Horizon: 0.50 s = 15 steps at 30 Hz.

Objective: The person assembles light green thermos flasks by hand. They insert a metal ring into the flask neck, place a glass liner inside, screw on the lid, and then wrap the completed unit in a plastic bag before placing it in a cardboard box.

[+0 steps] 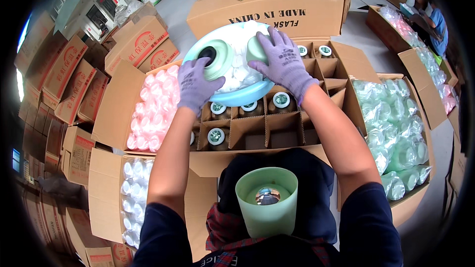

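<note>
My left hand [198, 84], in a purple knit glove, grips a pale green round part [221, 59] with a wide rim and a black centre. My right hand [284, 64], gloved alike, has its fingers round a pale green cup [257, 52]. Both hands are over a light blue basin [250, 100] full of small white plastic pieces [237, 78]. On my lap rests a pale green flask casing [267, 207], open end up, with a shiny silver dome inside.
A divided carton [247, 136] beneath the basin holds several glass flask liners [217, 137]. Around it stand cartons of pink wrapped parts [154, 106], white ones [133, 193] and green ones [391, 128]. A closed carton [267, 10] lies beyond; another person [438, 29] is far right.
</note>
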Tool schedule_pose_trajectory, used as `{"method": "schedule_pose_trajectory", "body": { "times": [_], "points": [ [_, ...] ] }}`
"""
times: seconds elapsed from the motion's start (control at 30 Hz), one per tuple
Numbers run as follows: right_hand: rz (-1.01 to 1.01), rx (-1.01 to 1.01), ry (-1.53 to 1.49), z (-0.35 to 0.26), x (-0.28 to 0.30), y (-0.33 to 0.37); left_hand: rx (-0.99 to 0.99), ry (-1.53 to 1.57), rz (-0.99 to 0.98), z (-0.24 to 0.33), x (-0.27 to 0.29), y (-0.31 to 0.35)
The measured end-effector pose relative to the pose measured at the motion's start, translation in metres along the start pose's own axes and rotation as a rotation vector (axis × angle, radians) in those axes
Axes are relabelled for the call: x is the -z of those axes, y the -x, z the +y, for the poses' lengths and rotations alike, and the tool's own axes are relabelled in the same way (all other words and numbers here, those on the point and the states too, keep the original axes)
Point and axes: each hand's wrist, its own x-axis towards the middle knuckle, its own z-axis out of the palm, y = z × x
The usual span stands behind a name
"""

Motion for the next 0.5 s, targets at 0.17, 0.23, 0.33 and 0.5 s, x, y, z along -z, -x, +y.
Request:
{"method": "schedule_pose_trajectory", "body": {
  "times": [0.17, 0.23, 0.33, 0.5],
  "points": [
    [-0.199, -0.464, -1.047, -0.058, 0.033, 0.018, -0.387, -0.166, 0.129, 0.064, 0.073, 0.078],
    [-0.307, -0.439, -1.083, -0.071, 0.054, 0.041, -0.464, -0.063, 0.092, 0.086, 0.085, 0.113],
    [-0.222, -0.511, -1.432, -0.067, 0.097, 0.076, -0.25, 0.779, 0.103, 0.092, 0.09, 0.146],
    [-0.298, -0.266, -0.815, -0.064, 0.106, 0.145, 0.142, 1.388, -0.651, 0.09, 0.071, 0.171]
  ]
}}
